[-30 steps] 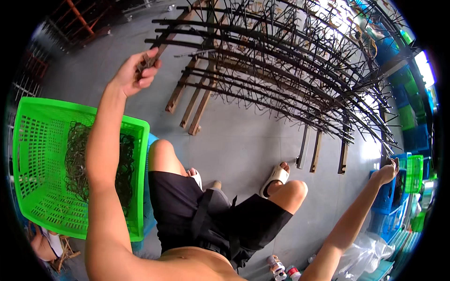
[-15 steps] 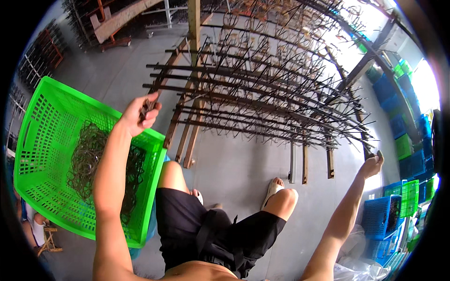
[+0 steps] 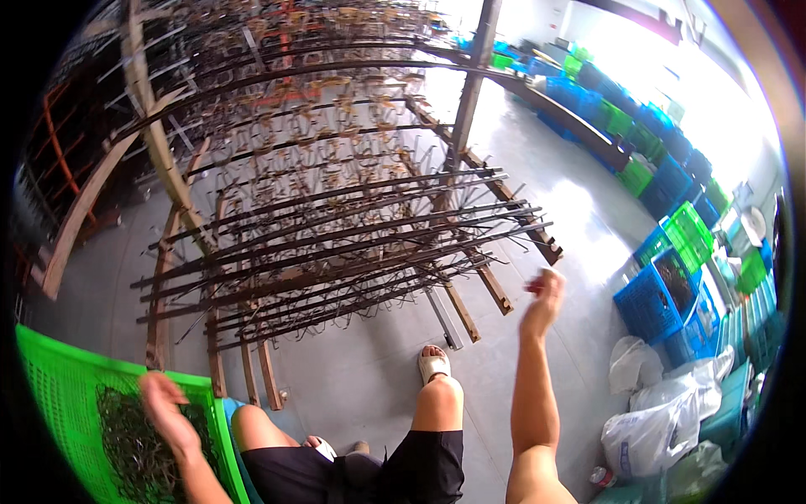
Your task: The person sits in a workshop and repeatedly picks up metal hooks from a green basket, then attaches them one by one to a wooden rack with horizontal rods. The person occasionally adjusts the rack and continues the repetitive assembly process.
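Note:
My left hand [image 3: 170, 413] is over the green plastic basket [image 3: 159, 377] at the lower left. Its fingers look stretched out and apart, smeared at the tips, with nothing seen in them. Under it, in the basket, lies a tangled heap of dark, thin bent metal pieces [image 3: 126, 445]. My right hand [image 3: 543, 307] is raised off the right end of the rack of dark metal bars [image 3: 336, 270], apart from it. Motion blurs its fingers, so their grip does not show. Several long bars with thin hooks lie across the wooden supports in front of me.
A wooden post [image 3: 159, 160] rises at the rack's left, and another upright [image 3: 474, 92] at its right. Blue crates [image 3: 646, 307] and green crates [image 3: 688, 231] line the right side. White plastic bags [image 3: 651, 433] lie at the lower right. Wooden rack legs [image 3: 273, 378] reach toward my knees.
My view has turned to the right. My left hand has gone from the bars' left end, where it held small dark pieces, to above the basket. My right hand has left the bars' right end.

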`<action>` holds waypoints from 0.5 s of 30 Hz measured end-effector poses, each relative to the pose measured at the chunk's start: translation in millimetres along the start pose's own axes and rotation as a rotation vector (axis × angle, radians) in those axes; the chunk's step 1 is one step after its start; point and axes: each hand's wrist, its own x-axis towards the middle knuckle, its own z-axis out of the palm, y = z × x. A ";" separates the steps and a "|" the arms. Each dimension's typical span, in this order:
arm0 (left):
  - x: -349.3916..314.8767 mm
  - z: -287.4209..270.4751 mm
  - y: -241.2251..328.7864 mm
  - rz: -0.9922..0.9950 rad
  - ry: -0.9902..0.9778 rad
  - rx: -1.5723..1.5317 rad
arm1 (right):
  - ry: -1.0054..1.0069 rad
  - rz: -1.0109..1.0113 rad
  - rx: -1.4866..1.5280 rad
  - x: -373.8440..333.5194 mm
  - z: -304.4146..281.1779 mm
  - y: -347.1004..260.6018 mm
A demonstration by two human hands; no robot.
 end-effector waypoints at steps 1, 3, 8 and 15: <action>-12.9 28.8 -1.6 -0.143 -0.100 -0.223 | -0.121 0.223 0.152 -12.9 13.7 -2.3; 14.3 71.2 -11.8 -0.221 -0.048 -0.507 | -0.046 0.576 0.447 7.0 43.6 12.2; 89.8 105.3 -38.9 -0.137 -0.131 -0.978 | -0.163 0.620 1.063 90.3 94.1 30.7; 110.9 132.2 -21.9 -0.111 -0.018 -1.051 | -0.320 0.583 1.299 100.4 131.4 37.3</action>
